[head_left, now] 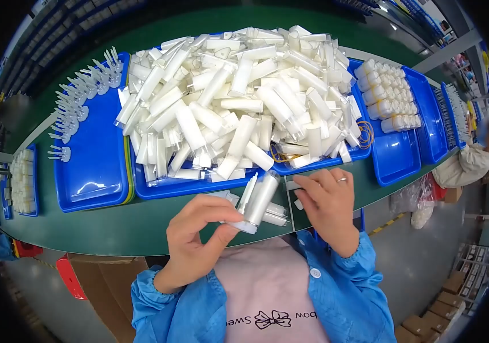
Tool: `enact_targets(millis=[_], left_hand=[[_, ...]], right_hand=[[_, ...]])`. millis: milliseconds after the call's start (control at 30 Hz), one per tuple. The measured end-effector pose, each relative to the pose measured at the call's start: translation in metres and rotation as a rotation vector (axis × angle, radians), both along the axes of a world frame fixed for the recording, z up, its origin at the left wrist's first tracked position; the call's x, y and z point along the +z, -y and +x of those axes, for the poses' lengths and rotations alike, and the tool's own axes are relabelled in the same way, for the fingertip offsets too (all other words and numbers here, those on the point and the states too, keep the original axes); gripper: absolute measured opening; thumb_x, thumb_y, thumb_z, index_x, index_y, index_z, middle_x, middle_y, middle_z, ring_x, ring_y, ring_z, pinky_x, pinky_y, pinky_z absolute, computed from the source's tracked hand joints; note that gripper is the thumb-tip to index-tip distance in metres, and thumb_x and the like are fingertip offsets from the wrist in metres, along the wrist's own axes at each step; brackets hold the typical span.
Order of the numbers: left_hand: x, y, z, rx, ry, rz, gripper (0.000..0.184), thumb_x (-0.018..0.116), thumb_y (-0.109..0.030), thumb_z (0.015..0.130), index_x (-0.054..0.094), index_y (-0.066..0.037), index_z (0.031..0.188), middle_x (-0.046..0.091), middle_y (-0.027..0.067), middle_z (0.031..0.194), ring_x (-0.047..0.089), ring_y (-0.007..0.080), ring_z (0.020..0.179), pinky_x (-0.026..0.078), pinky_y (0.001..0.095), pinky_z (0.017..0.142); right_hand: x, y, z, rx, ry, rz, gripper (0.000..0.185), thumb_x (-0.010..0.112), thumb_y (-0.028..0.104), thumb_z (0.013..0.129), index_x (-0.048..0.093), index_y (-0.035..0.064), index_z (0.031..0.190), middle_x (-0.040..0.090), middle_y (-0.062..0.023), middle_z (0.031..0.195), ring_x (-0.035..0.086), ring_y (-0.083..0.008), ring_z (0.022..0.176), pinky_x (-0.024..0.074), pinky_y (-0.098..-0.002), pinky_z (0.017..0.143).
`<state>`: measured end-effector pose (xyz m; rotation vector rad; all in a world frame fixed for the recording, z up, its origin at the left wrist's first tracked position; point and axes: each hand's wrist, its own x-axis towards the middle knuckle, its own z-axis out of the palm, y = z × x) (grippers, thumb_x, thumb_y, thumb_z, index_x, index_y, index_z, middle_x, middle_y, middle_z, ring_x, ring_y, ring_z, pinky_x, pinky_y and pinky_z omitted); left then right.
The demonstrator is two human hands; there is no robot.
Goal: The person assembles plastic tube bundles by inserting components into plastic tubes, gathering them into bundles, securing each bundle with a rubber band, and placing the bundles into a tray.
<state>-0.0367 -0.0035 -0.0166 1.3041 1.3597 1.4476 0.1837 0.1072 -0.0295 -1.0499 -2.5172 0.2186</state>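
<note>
Between its thumb and fingers, my left hand (196,237) pinches a white pronged base (247,226). A translucent white tube (263,200) rises from this base beside a thin white prong, tilted up and to the right. My right hand (330,203) is to the right of the tube, apart from it, with bent fingers close together. At its fingertips is a small whitish piece, and I cannot make out whether it is gripped. Another clear-ended tube (276,215) lies on the green table behind the held one.
A large heap of white tubes (216,114) overflows blue trays ahead. More pronged bases (78,108) line the left blue tray (93,171). Rolled white pieces (387,91) fill part of a right tray (396,163). Rubber bands (366,135) lie beside the heap. A co-worker (470,160) is at far right.
</note>
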Motion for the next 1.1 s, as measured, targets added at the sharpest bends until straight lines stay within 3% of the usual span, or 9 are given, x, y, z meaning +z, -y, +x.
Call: enact_targets(millis=[133, 267, 333, 500, 733, 800, 900, 1000, 1100], left_hand=[[0.000, 0.001, -0.001, 0.025, -0.031, 0.007, 0.014, 0.069, -0.002, 0.077, 0.064, 0.000, 0.090, 0.059, 0.0094, 0.092, 0.056, 0.0179, 0.085, 0.045, 0.0289, 0.077], [0.003, 0.002, -0.001, 0.016, -0.076, -0.002, 0.012, 0.069, 0.000, 0.076, 0.065, -0.001, 0.088, 0.060, 0.0097, 0.091, 0.056, 0.0183, 0.084, 0.045, 0.0291, 0.075], [0.006, 0.002, 0.000, 0.008, -0.109, 0.014, 0.012, 0.068, 0.001, 0.075, 0.066, -0.001, 0.087, 0.061, 0.0095, 0.091, 0.057, 0.0186, 0.082, 0.046, 0.0289, 0.073], [0.009, 0.001, 0.010, -0.143, -0.256, 0.167, 0.027, 0.065, 0.007, 0.066, 0.071, -0.004, 0.090, 0.063, 0.0093, 0.090, 0.060, 0.0221, 0.078, 0.049, 0.0297, 0.066], [0.010, -0.005, 0.019, -0.179, -0.359, 0.329, 0.026, 0.064, 0.000, 0.063, 0.072, -0.005, 0.088, 0.064, 0.0063, 0.087, 0.060, 0.0216, 0.075, 0.047, 0.0298, 0.061], [0.010, -0.005, 0.019, -0.209, -0.345, 0.317, 0.038, 0.063, 0.010, 0.055, 0.072, -0.007, 0.088, 0.062, 0.0078, 0.089, 0.060, 0.0226, 0.075, 0.047, 0.0304, 0.063], [0.009, -0.006, 0.020, -0.220, -0.344, 0.331, 0.037, 0.063, 0.009, 0.055, 0.072, -0.007, 0.087, 0.063, 0.0078, 0.089, 0.060, 0.0220, 0.075, 0.047, 0.0304, 0.063], [0.007, -0.006, 0.021, -0.201, -0.370, 0.369, 0.024, 0.067, -0.004, 0.062, 0.071, -0.005, 0.086, 0.063, 0.0064, 0.084, 0.061, 0.0218, 0.072, 0.048, 0.0303, 0.060], [0.009, -0.004, 0.023, -0.215, -0.387, 0.354, 0.029, 0.069, 0.003, 0.055, 0.073, -0.007, 0.082, 0.063, 0.0036, 0.082, 0.060, 0.0195, 0.071, 0.047, 0.0296, 0.060]], right_hand=[[-0.017, 0.004, -0.007, -0.034, 0.124, 0.047, 0.028, 0.072, 0.011, 0.067, 0.064, 0.0107, 0.093, 0.054, -0.0005, 0.088, 0.049, -0.0210, 0.081, 0.0348, -0.0367, 0.076], [-0.002, 0.004, -0.001, -0.007, 0.029, 0.009, 0.026, 0.071, 0.010, 0.071, 0.061, 0.0091, 0.095, 0.057, -0.0036, 0.090, 0.052, -0.0200, 0.082, 0.0387, -0.0352, 0.077], [0.003, 0.005, 0.008, -0.166, -0.461, -0.435, 0.023, 0.068, 0.008, 0.077, 0.058, 0.0068, 0.098, 0.058, -0.0064, 0.092, 0.055, -0.0163, 0.084, 0.0431, -0.0316, 0.078], [0.012, -0.009, 0.017, -0.109, -1.253, -0.834, 0.026, 0.053, 0.000, 0.083, 0.047, 0.0022, 0.108, 0.060, -0.0102, 0.091, 0.058, -0.0145, 0.081, 0.0483, -0.0291, 0.076], [0.013, -0.004, -0.004, -0.060, -1.224, -0.961, 0.033, 0.057, 0.007, 0.083, 0.044, 0.0037, 0.114, 0.061, -0.0107, 0.089, 0.058, -0.0162, 0.086, 0.0473, -0.0305, 0.079], [0.010, -0.004, -0.004, -0.013, -1.220, -0.978, 0.035, 0.059, 0.007, 0.083, 0.044, 0.0039, 0.115, 0.061, -0.0107, 0.089, 0.058, -0.0178, 0.089, 0.0458, -0.0325, 0.083], [0.012, -0.002, -0.005, 0.010, -1.182, -1.025, 0.035, 0.060, 0.007, 0.082, 0.045, 0.0042, 0.114, 0.061, -0.0104, 0.089, 0.056, -0.0198, 0.097, 0.0434, -0.0347, 0.088], [0.014, -0.003, -0.003, 0.044, -1.140, -1.044, 0.029, 0.061, 0.005, 0.081, 0.047, 0.0040, 0.107, 0.062, -0.0102, 0.088, 0.053, -0.0222, 0.106, 0.0418, -0.0361, 0.091], [0.018, -0.004, 0.001, 0.101, -1.046, -1.015, 0.024, 0.062, 0.005, 0.079, 0.048, 0.0041, 0.099, 0.063, -0.0103, 0.087, 0.051, -0.0238, 0.111, 0.0416, -0.0370, 0.091]])
